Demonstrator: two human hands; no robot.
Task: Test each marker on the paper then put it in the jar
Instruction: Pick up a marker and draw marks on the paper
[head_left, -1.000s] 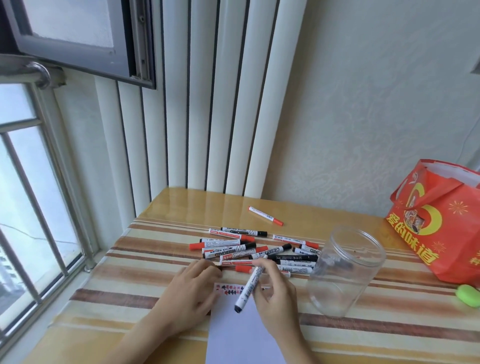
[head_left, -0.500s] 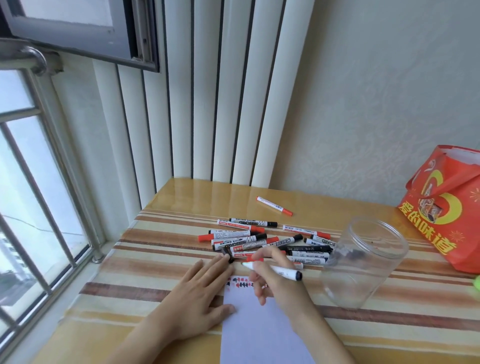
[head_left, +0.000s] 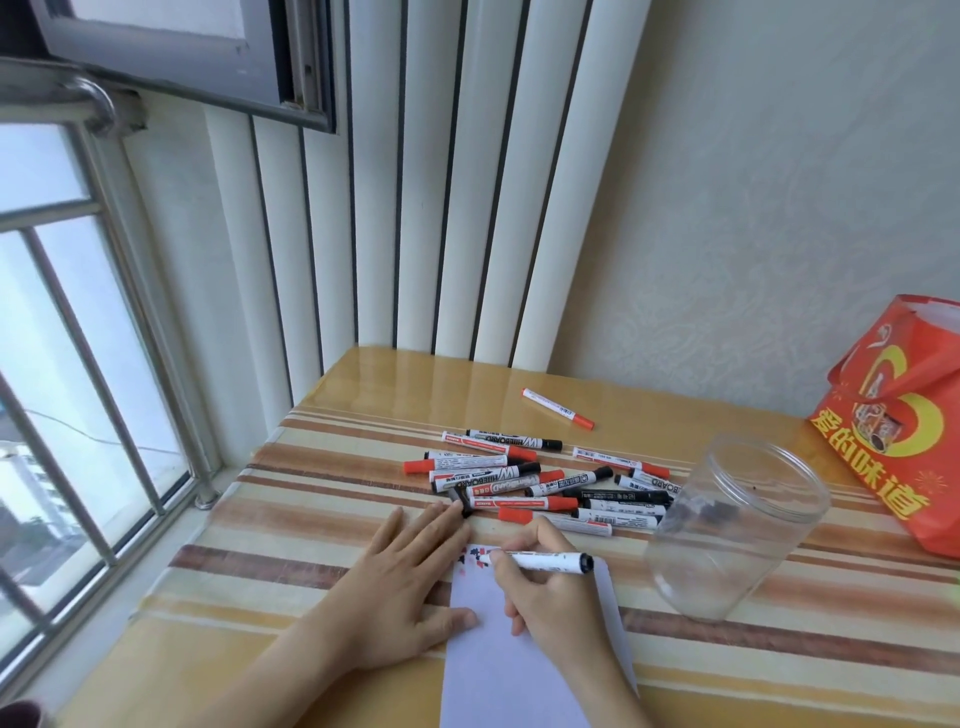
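Paper (head_left: 524, 660): white sheet nearest you on the striped worktop (head_left: 260, 587), far end already carrying red and black test marks
Left hand (head_left: 410, 587): yours, laid flat with fingers straight, thumb and palm edge pressing the paper's left side, gripping nothing
Right hand (head_left: 540, 587): fingers curled round the marker in a writing grip, resting over the paper
Marker in hand (head_left: 545, 561): white barrel, long axis near level across the view, tip pointing left onto the paper's far end beside the marks, black butt end pointing right toward the jar
Change: a second ago you held this marker steeply, dark end down, above the paper; half a second ago it had swung level; now its tip is at the marks, and your left hand has gone from loosely curled to flat. Judged, the testing stroke is under way and the drop into the jar is still to come
Cap: a small black piece (head_left: 460, 496) lies just beyond your left fingertips; probably this marker's cap, though you cannot tell for sure
Jar (head_left: 727, 530): clear plastic, open-mouthed, upright to the right of the paper, apart from it; dark shapes show through its wall, too blurred to tell if they lie inside
Marker pile (head_left: 540, 483): red-capped and black-capped markers lying mostly crosswise beyond the paper, untested by the look of it
Stray marker (head_left: 558, 408): red-capped, alone, farther back
Bag (head_left: 904, 415): red, far right
Window (head_left: 78, 364): barred, at your left
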